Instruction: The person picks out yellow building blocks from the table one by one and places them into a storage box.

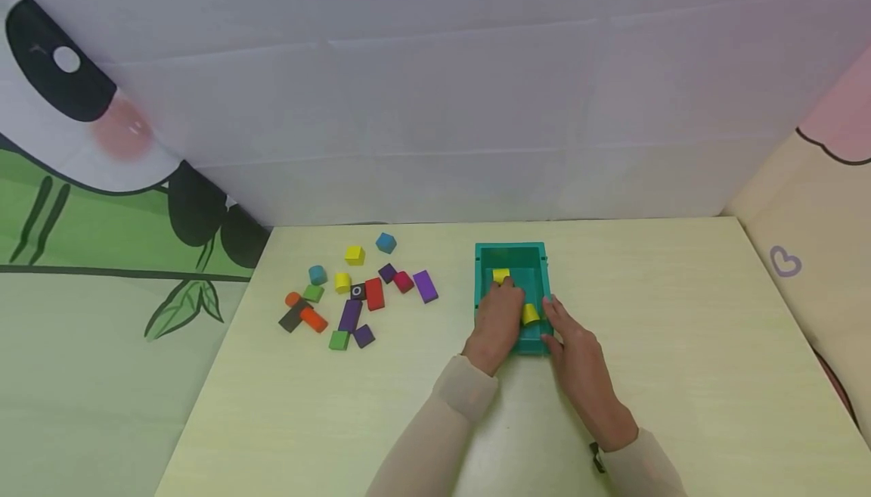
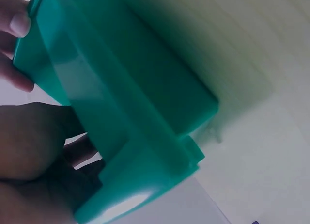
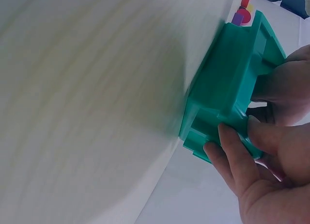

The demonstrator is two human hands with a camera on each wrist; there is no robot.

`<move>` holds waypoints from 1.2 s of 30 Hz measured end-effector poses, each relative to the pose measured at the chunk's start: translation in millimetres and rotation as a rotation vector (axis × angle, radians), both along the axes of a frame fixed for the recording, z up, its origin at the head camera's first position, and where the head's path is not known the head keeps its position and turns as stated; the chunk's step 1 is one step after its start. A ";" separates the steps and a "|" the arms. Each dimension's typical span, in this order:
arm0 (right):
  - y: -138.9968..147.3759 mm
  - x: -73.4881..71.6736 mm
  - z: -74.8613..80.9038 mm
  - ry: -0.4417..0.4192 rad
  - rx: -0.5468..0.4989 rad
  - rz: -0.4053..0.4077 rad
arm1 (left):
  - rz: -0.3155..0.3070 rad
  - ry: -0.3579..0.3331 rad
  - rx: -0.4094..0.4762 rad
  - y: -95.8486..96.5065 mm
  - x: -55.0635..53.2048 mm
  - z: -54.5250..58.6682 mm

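A green plastic bin (image 1: 547, 274) stands on the table, and two yellow blocks lie inside it. One yellow block (image 1: 500, 274) is near its far end, right by the fingertips of my left hand (image 1: 499, 324), which reaches down into the bin. Those fingertips are mostly hidden, so I cannot tell whether they hold a block. Farther right in the bin sits a second yellow block (image 1: 529, 314), rounded like a cylinder. My right hand (image 1: 581, 361) grips the bin's right wall, thumb at the rim and fingers outside, as the right wrist view shows.
Left of the bin, several coloured blocks lie scattered, among them a purple block (image 1: 425, 286), a red block (image 1: 374, 294), a blue block (image 1: 385, 243) and an orange block (image 1: 314, 320). A pale wall (image 1: 435, 187) rises behind the table (image 1: 680, 330).
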State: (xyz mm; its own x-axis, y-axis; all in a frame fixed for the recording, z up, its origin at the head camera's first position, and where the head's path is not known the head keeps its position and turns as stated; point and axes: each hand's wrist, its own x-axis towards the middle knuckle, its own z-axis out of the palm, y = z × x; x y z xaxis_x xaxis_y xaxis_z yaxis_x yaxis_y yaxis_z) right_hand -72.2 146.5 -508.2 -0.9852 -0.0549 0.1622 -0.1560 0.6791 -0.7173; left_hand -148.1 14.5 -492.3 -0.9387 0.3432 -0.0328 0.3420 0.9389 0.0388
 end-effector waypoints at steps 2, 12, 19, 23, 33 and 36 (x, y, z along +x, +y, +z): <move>0.1 0.4 -0.1 0.000 0.000 0.003 | -0.008 -0.004 0.029 -1.8 1.0 1.8; 1.0 1.0 -1.7 0.005 -0.013 0.003 | -0.075 0.085 0.098 -15.8 4.4 17.6; 0.7 0.5 -1.7 -0.014 0.000 -0.001 | -0.048 0.112 0.198 -28.5 3.5 23.1; 0.4 0.4 -1.9 -0.031 0.002 -0.001 | -0.029 0.179 0.267 -39.9 2.7 28.3; 0.6 -0.4 -3.7 -0.036 0.006 -0.003 | 0.129 0.161 0.494 -73.9 0.1 37.9; 0.4 -0.8 -4.2 -0.034 0.007 0.000 | 0.181 0.147 0.499 -82.7 -1.0 40.8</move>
